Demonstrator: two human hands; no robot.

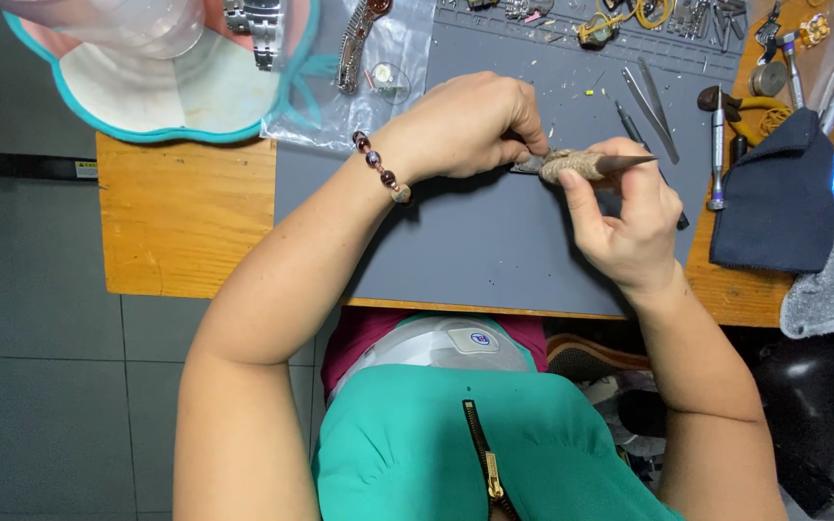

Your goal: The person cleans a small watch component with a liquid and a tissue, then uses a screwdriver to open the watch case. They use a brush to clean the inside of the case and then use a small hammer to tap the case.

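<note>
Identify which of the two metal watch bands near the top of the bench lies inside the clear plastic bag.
The brown-and-silver band, lying lengthwise in the clear bag; the all-silver band rests on the teal-edged tray.

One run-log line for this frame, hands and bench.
left hand: pinches small metal piece | right hand: holds wooden-handled tool | surface: grey mat | nearby: tweezers

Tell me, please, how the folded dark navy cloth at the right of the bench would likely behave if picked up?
The folded dark navy cloth would probably go floppy and unfold, since it lies in soft layers. It looks light and unlikely to slip or roll, though it might drag the grey-handled screwdriver beside it.
</note>
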